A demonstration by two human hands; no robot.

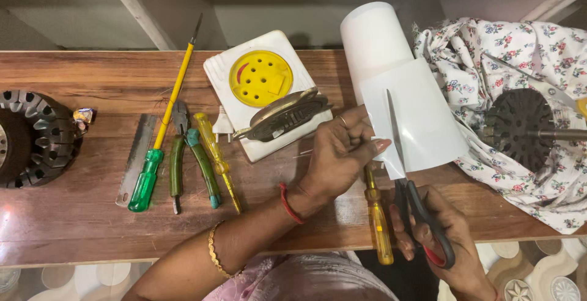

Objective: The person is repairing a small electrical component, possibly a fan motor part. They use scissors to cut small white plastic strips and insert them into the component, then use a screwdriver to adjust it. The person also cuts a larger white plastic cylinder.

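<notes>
Left hand (339, 151) pinches the left edge of the white sheet (416, 114), unrolled toward the bench's near edge, roll's long axis running near to far. Right hand (449, 240), off the near edge, grips the scissors (406, 166); blades point away toward the far edge, cutting into the sheet.

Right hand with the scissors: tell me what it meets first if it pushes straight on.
The right hand points its scissors up the white sheet; past that, probably the white roll, though depth is unclear.
</notes>
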